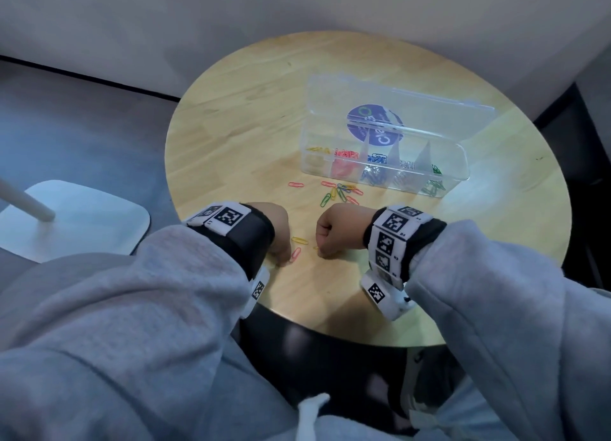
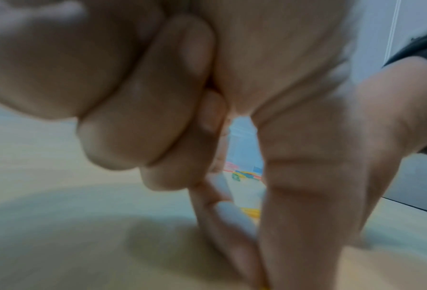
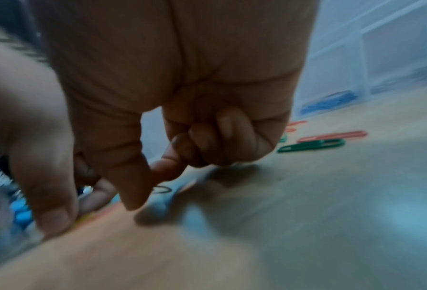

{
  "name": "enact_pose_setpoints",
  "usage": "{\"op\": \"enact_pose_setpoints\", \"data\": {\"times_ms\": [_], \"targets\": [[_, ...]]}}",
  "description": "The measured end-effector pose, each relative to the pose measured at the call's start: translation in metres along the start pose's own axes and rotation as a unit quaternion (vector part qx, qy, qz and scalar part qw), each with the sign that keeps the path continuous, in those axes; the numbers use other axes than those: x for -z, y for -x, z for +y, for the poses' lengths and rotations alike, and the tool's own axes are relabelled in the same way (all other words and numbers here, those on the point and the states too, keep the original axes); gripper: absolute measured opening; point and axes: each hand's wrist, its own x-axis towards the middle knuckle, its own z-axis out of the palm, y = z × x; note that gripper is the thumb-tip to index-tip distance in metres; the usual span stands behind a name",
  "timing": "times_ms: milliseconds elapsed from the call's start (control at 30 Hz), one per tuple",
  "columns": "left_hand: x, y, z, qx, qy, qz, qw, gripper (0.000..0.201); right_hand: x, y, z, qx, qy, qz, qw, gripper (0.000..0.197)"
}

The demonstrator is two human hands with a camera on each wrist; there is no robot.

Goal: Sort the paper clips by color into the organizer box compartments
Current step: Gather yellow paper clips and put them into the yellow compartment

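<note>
From the head view, both my hands sit low on the round bench [image 1: 231, 116], knuckles up, fingertips down on the wood. My left hand [image 1: 277, 232] touches the near end of a pink clip [image 1: 296, 254]; whether my grip has closed on it I cannot tell from here. A yellow clip [image 1: 299, 240] lies free between my two hands. My right hand [image 1: 337, 230] is curled, its fingertips at a small yellow bit on the bench — too small to name.

The left wrist view adds what the head view hides: my thumb and forefinger [image 2: 222, 225] meet at the wood, the other fingers folded into the palm. It is blurred, and what lies between the tips is unclear, so that grip stays undecided.

The right wrist view shows my right thumb and forefinger [image 3: 132, 188] reaching down to the bench with the other fingers tucked in; something yellowish and orange lies under the tips, but I cannot tell whether they pinch it. Beyond the knuckles it shows a green clip [image 3: 311, 146] and a red clip [image 3: 331, 135] side by side.

The loose heap [image 1: 340, 191] — red, green, yellow, blue — lies beyond my hands, just before the clear box [image 1: 383, 163]. The box stands open, lid up, with yellow, red, blue, silver and green clips in separate compartments from left to right.
</note>
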Motion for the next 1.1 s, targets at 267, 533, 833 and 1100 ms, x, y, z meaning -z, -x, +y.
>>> {"op": "enact_pose_setpoints", "data": {"times_ms": [267,533,833,1100], "targets": [[-0.003,-0.004,-0.001,-0.006,0.070,0.046,0.996,0.016,0.014,0.003,0.015,-0.009,-0.234,0.019,0.972,0.022],[0.020,-0.004,-0.031,-0.084,0.398,-0.034,0.913,0.018,0.010,-0.003,0.020,-0.019,-0.522,-0.013,0.853,0.025],[0.035,-0.011,-0.053,-0.101,0.779,0.015,0.619,0.024,0.008,-0.010,0.001,-0.013,-0.321,0.007,0.947,0.017],[0.036,-0.015,-0.046,-0.096,0.805,-0.006,0.586,0.019,0.004,-0.018,-0.022,0.023,0.066,0.020,0.997,0.020]]}}
